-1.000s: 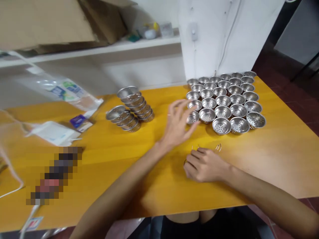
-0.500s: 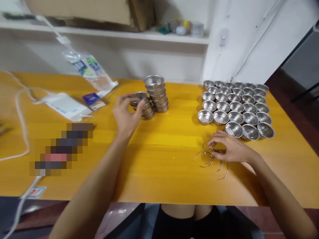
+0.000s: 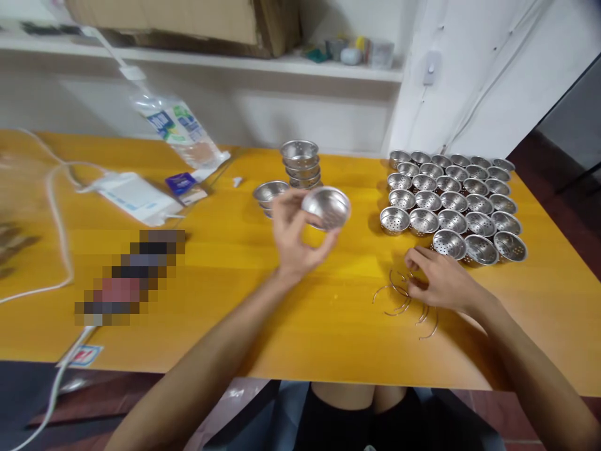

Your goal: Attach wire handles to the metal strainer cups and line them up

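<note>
Here, hands [image 3: 295, 244] [image 3: 441, 280] curl, left round a cup [image 3: 329, 205], right perhaps loosely.

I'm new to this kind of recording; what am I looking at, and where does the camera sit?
There is no machine here: these are a person's bare hands, seen from one camera worn on the head, looking forward and down. The left hand holds a perforated metal cup above the yellow table. The right hand is over thin curved wires; whether it grips one is hard to tell. Beyond it, similar cups stand in rows, and two cup stacks stand behind the left hand.
</note>
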{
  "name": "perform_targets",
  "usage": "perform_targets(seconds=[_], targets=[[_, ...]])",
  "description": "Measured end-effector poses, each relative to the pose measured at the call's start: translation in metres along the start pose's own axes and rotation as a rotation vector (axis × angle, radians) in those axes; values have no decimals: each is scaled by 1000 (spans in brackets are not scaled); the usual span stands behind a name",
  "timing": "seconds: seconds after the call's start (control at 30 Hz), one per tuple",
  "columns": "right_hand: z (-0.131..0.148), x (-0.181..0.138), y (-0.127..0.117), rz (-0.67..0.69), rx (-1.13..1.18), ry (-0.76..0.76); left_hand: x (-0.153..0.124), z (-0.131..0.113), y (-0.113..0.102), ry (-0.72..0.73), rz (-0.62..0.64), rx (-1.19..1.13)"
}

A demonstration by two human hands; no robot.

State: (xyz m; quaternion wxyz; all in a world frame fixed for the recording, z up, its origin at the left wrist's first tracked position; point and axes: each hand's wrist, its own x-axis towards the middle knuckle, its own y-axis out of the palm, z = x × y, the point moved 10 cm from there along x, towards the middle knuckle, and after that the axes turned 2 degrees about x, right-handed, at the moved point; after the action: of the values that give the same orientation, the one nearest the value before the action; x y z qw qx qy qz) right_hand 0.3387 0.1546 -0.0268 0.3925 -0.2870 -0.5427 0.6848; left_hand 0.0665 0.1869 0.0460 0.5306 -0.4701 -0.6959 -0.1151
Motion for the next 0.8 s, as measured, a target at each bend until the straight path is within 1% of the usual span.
perform_targets(seconds=[0.07, 0.13, 0.2, 0.27, 0.37, 0.5, 0.67, 0.73, 0.8], targets=[[-8, 0, 1, 21, 10, 38, -19, -24, 38, 25, 205, -160], [-10, 0, 4, 52, 29, 52, -37, -37, 65, 17, 377, -287], [-9, 1, 6, 79, 50, 65, -47, -39, 81, -5, 517, -357], [-7, 1, 8, 90, 60, 77, -51, -33, 87, -34, 609, -373], [-6, 2, 8, 76, 46, 81, -47, -21, 88, -82, 669, -364], [-4, 3, 9, 47, -45, 72, -46, -8, 92, -179, 694, -358], [6, 1, 9, 53, -246, 107, -56, 11, 99, -324, 707, -326], [14, 0, 10, 70, -301, 97, -62, 18, 102, -377, 728, -324], [20, -1, 11, 62, -336, 78, -65, 19, 103, -404, 732, -368]])
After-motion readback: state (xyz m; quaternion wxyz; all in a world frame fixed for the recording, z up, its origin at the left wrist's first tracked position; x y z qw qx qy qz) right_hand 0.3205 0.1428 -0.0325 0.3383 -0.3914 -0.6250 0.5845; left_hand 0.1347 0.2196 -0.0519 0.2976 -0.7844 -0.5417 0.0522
